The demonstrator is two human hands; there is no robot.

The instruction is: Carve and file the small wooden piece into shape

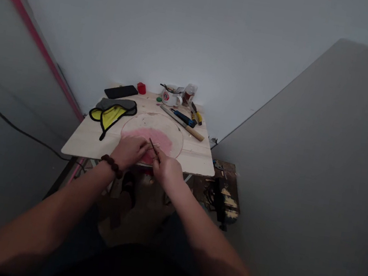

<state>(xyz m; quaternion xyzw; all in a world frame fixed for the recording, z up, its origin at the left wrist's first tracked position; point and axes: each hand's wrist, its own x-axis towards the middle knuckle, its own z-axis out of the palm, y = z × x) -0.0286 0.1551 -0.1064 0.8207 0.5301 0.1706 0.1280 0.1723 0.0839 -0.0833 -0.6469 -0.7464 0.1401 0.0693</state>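
A round pale disc (pixel 168 128) with a pink-painted patch (pixel 156 139) lies on the small wooden table (pixel 198 158). My left hand (pixel 130 150), with a bead bracelet at the wrist, rests on the near edge of the disc, fingers curled and pressed down. My right hand (pixel 165 168) is closed round a thin dark stick (pixel 153 145), perhaps a brush or pencil, whose tip points over the pink patch.
On the table behind the disc lie a black and yellow cloth item (pixel 113 113), a dark phone (pixel 121 91), a red cap (pixel 141 88), a white mug with tools (pixel 171 97), a jar (pixel 189 93), a wooden-handled blade (pixel 182 124) and screwdrivers (pixel 196 114). A cluttered stool (pixel 224 194) stands right.
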